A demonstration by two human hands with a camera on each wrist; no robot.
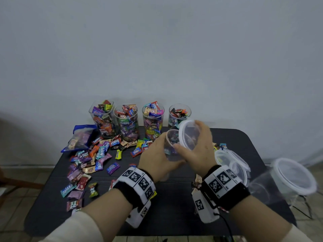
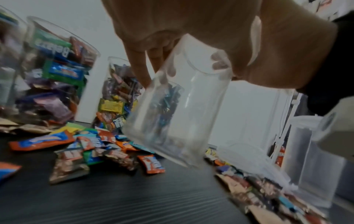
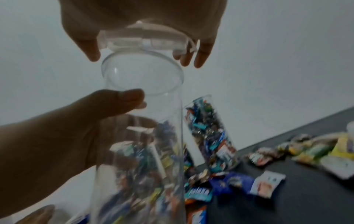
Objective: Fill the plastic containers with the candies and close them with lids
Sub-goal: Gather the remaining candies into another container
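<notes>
My left hand (image 1: 158,155) grips a clear, tall plastic container (image 1: 171,144) above the middle of the black table (image 1: 174,198). It is tilted and looks empty (image 2: 178,109). My right hand (image 1: 202,145) holds a round, white-rimmed lid (image 1: 188,135) by its edge, tilted just beside the container's open mouth. In the right wrist view the lid (image 3: 147,39) sits between my fingertips right above the container's rim (image 3: 142,72). Loose wrapped candies (image 1: 97,154) lie scattered over the table's left half.
Three round candy-filled containers (image 1: 153,123) and a square one (image 1: 103,117) stand open along the back edge. A blue bag (image 1: 81,137) lies at back left. More lids (image 1: 232,161) are piled at the right. A blurred lidded container (image 1: 295,175) shows at far right.
</notes>
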